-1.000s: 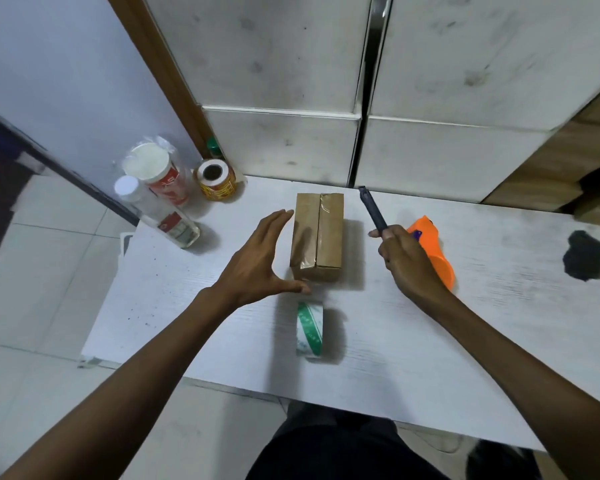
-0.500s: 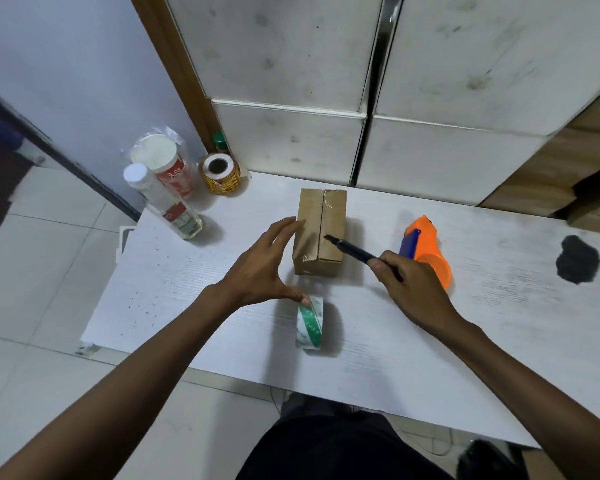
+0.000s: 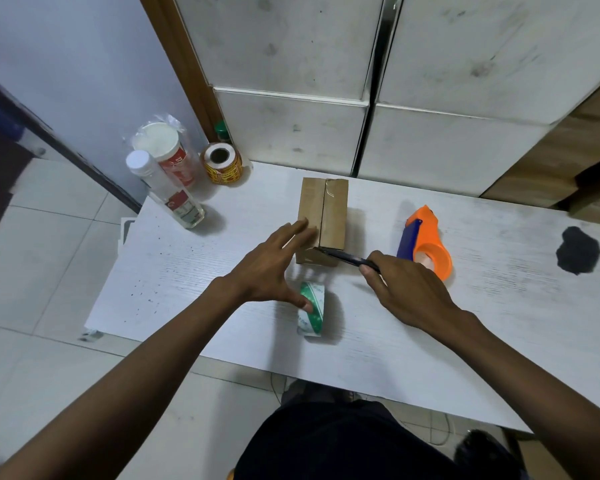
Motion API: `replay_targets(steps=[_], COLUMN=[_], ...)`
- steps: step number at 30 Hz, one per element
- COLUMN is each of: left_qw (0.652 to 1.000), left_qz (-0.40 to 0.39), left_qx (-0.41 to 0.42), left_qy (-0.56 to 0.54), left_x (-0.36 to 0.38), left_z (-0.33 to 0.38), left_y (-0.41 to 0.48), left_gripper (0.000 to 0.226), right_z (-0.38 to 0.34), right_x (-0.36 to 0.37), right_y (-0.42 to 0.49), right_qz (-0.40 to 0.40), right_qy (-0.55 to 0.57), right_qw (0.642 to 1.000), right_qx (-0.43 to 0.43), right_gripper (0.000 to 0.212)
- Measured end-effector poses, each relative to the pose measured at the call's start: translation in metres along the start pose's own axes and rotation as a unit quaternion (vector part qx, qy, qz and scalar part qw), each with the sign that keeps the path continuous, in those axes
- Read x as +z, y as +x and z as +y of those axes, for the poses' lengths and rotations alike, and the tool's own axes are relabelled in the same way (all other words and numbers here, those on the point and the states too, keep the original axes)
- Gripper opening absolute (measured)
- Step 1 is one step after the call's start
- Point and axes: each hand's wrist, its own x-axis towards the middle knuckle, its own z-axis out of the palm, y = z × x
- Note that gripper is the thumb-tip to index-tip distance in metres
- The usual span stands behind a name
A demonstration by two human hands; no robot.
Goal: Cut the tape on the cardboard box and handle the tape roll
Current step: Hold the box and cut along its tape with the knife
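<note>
The box (image 3: pixel 323 220) stood on the white surface (image 3: pixel 187 271), near its far edge, with a strip of clear tape running along the seam on its top. A dark cutter (image 3: pixel 347 257) lay with its tip at the box's near right corner, low on the edge. The right hand (image 3: pixel 406 292) held it: the grip was closed around the handle, fingers curled, knuckles up, the forearm coming in from the lower right at a slant. The left hand (image 3: pixel 271 268) was spread wide and held nothing. Its fingers reached forward to the box's left side, fingertips at or just touching the near left part of the top; whether they pressed on it could not be told. The thumb pointed down toward the roll (image 3: pixel 311 308), a green and white tape roll standing on edge just in front of the box, and overlapped its upper rim. The left forearm came in from the lower left.

To the right of the box lay an orange dispenser (image 3: pixel 428 242) with a blue part. At the surface's far left corner stood a bottle (image 3: pixel 168 192), a jar (image 3: pixel 168 154) wrapped in plastic, and a yellow label roll (image 3: pixel 222 162).
</note>
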Motion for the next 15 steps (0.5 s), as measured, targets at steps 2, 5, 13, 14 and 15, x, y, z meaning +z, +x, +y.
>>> replay_targets(steps=[2, 5, 13, 14, 15], left_qw=[1.000, 0.999, 0.997, 0.997, 0.996], left_qz=[-0.008, -0.009, -0.027, -0.033, -0.040], left_qx=[-0.002, -0.010, -0.020, -0.024, -0.027], left_qy=[0.017, 0.036, 0.062, 0.068, 0.076], left_x=[0.001, 0.003, 0.001, 0.001, 0.000], left_z=[0.000, -0.003, 0.000, 0.001, 0.002], left_y=[0.001, 0.001, 0.000, 0.000, 0.000], left_gripper=[0.137, 0.138, 0.141, 0.142, 0.142], right_z=[-0.002, -0.005, -0.015, -0.016, -0.016], right_x=[-0.001, -0.001, 0.004, 0.005, 0.006], right_y=[0.001, 0.004, 0.010, 0.011, 0.011], right_qz=[-0.015, -0.021, -0.029, -0.030, -0.031], right_qy=[0.000, 0.017, 0.005, -0.004, -0.017], right_qw=[1.000, 0.998, 0.996, 0.996, 0.995], right_qx=[-0.021, -0.052, -0.081, -0.085, -0.091], right_gripper=[0.025, 0.025, 0.030, 0.031, 0.031])
